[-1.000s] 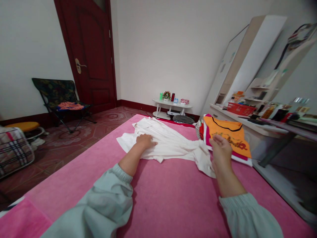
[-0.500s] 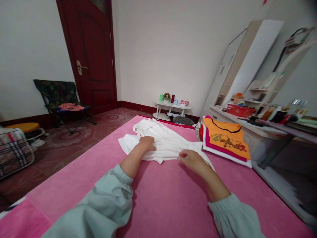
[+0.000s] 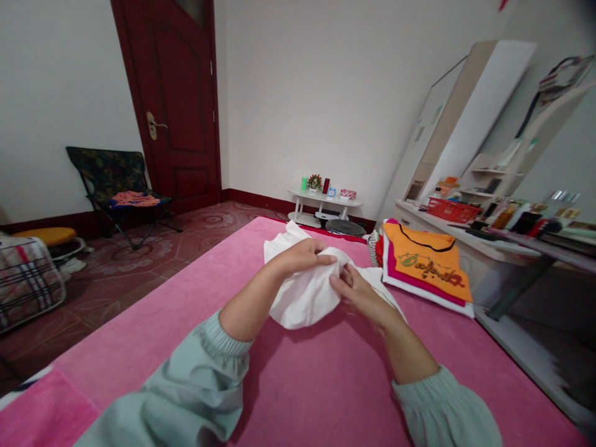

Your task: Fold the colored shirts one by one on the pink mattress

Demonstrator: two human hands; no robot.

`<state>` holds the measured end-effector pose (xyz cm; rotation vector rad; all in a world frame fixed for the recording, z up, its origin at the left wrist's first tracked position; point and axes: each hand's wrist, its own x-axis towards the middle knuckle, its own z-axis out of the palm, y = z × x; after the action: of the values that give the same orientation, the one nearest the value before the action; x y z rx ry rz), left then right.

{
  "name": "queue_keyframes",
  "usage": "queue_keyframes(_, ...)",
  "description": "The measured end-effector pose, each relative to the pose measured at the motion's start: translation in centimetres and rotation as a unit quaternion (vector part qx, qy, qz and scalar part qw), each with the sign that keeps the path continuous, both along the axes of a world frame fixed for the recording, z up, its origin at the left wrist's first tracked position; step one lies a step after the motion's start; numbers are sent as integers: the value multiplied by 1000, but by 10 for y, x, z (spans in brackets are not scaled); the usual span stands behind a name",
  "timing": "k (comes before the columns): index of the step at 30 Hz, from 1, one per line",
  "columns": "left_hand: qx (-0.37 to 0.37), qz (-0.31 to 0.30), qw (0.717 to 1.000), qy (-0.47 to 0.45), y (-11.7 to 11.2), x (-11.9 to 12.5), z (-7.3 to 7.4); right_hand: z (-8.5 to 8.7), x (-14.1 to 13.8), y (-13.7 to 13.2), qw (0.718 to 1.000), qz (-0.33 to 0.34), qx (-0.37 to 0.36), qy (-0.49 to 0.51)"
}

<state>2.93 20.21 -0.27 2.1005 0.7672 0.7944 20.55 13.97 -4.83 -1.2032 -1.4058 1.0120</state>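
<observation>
A white garment (image 3: 302, 298) is bunched up and lifted off the pink bed cover (image 3: 326, 379) in the middle of the view. My left hand (image 3: 305, 254) grips its upper edge, fingers closed on the cloth. My right hand (image 3: 356, 288) pinches the same cloth from the right, touching the left hand's fingertips. To the right lies a stack of folded clothes (image 3: 426, 270) with an orange shirt on top, an arm's reach from my right hand.
A desk (image 3: 470, 233) with a red basket and bottles runs along the bed's right side. A small white table (image 3: 323, 205) stands beyond the bed's far end. A dark red door (image 3: 172, 99), a folding chair (image 3: 116, 186) and a checked basket (image 3: 28, 282) are to the left.
The white garment lay spread flat under my left hand. My right hand came over from the folded stack, and both hands gathered the cloth and lifted it.
</observation>
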Motion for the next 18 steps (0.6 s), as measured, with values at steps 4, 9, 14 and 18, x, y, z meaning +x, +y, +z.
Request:
queue_keyframes(4,-53,-64,993,-83,-21,12,12,15,-3,-3,984,-23,21,175)
queue_keyframes(9,-66,17,994,-89,-10,6,13,34,4,-12,973,-58,8,223)
queue_keyframes(14,85,286,953,-56,26,-11,-10,51,3,-35,974,113,-8,197)
queue_keyframes(18,37,266,963,35,38,-19,-35,61,0,-55,967,215,-19,137)
